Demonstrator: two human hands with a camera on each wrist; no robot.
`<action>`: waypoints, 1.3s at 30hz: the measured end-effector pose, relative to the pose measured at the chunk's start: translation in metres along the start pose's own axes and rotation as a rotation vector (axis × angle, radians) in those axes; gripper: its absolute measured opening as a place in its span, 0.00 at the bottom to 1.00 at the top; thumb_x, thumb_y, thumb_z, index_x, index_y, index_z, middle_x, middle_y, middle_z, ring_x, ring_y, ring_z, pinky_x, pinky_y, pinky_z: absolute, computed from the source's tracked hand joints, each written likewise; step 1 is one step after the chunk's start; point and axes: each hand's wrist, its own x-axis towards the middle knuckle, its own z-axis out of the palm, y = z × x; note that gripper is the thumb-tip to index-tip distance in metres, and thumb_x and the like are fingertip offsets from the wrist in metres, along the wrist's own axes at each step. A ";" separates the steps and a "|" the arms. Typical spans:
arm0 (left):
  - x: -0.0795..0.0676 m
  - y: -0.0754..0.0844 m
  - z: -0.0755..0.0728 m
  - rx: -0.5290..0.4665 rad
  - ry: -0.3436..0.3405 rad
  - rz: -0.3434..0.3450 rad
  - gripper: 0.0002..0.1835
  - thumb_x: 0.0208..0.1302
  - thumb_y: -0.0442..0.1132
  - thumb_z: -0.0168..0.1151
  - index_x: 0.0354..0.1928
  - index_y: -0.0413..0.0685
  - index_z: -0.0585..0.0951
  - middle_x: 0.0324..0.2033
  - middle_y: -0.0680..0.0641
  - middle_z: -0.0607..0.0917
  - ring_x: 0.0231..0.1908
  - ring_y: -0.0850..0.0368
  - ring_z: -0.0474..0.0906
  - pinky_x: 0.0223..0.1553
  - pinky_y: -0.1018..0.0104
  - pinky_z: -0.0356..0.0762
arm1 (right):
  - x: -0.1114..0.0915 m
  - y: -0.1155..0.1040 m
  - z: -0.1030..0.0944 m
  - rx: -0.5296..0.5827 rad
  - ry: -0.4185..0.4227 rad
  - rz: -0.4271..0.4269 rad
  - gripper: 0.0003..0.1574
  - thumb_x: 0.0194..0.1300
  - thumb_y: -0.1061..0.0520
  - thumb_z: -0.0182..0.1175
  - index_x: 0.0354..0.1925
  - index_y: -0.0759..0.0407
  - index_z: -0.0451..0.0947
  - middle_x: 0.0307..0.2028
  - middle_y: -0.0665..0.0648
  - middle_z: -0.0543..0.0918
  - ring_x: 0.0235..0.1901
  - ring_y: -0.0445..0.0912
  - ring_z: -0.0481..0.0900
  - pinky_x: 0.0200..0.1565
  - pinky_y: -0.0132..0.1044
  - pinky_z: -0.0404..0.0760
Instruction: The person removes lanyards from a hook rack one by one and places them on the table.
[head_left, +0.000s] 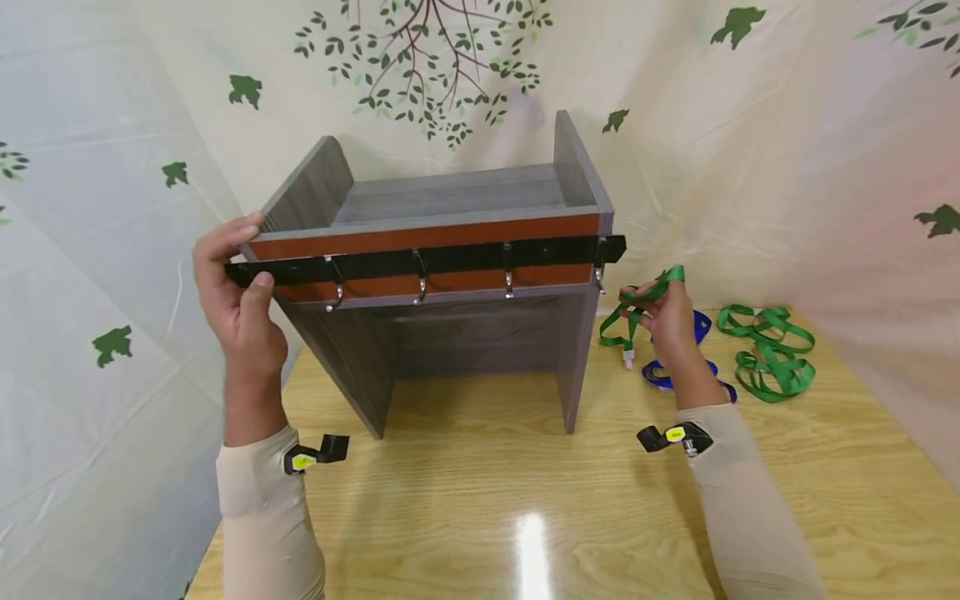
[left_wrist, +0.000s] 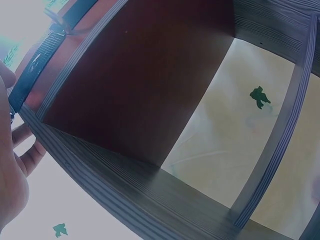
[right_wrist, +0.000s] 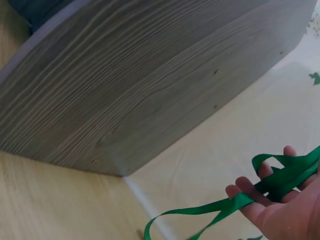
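Observation:
A grey wood-look shelf unit point(head_left: 337, 358) stands on the table, a reddish-brown strip point(head_left: 450, 235) across its front. Along that strip runs a black rail point(head_left: 465, 257) with several silver hooks. My left hand point(head_left: 251, 312) grips the rail's left end and the shelf corner, thumb in front and fingers behind. To the right of the shelf, my right hand point(head_left: 670, 321) holds a green lanyard point(right_wrist: 282, 177) in its curled fingers. One loop of it hangs down, with a whitish clip point(head_left: 628, 357) at the bottom. No lanyard is on the hooks.
Blue lanyards point(head_left: 658, 375) lie on the table, partly behind my right forearm. Farther right, coiled green lanyards point(head_left: 780, 375) rest on the wooden tabletop point(head_left: 450, 500). A pale cloth backdrop point(head_left: 675, 167) with printed leaves hangs close behind the shelf and at the left.

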 end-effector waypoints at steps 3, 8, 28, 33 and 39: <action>0.000 0.000 0.001 0.005 0.002 -0.002 0.22 0.59 0.32 0.43 0.51 0.26 0.75 0.56 0.53 0.84 0.61 0.53 0.75 0.64 0.66 0.70 | 0.004 0.008 -0.004 -0.062 0.027 0.042 0.34 0.86 0.40 0.30 0.38 0.56 0.76 0.39 0.44 0.91 0.48 0.42 0.87 0.49 0.32 0.89; 0.000 0.001 0.002 -0.007 0.014 -0.018 0.22 0.60 0.35 0.43 0.51 0.28 0.77 0.55 0.52 0.85 0.61 0.52 0.75 0.64 0.65 0.70 | 0.006 0.017 -0.012 -0.125 0.052 0.156 0.35 0.84 0.34 0.28 0.40 0.57 0.71 0.35 0.40 0.90 0.43 0.38 0.87 0.50 0.34 0.87; -0.001 0.001 0.003 -0.047 0.019 -0.024 0.23 0.66 0.44 0.50 0.50 0.30 0.78 0.55 0.50 0.85 0.61 0.50 0.75 0.63 0.66 0.70 | 0.020 0.055 -0.026 -0.893 0.021 0.151 0.32 0.79 0.53 0.47 0.68 0.76 0.67 0.61 0.78 0.75 0.56 0.64 0.78 0.51 0.46 0.86; -0.001 0.001 0.002 -0.034 0.002 -0.023 0.23 0.66 0.43 0.48 0.51 0.29 0.77 0.56 0.50 0.84 0.61 0.51 0.74 0.63 0.66 0.70 | 0.021 0.061 -0.029 -1.003 -0.013 0.132 0.30 0.75 0.57 0.48 0.67 0.75 0.68 0.60 0.78 0.76 0.57 0.68 0.78 0.60 0.59 0.81; -0.002 0.002 0.000 -0.032 0.006 -0.032 0.22 0.66 0.42 0.48 0.51 0.30 0.77 0.56 0.50 0.84 0.61 0.51 0.74 0.63 0.66 0.69 | 0.022 0.066 -0.028 -1.056 -0.066 0.103 0.25 0.74 0.60 0.49 0.64 0.72 0.71 0.54 0.75 0.79 0.47 0.62 0.80 0.48 0.49 0.83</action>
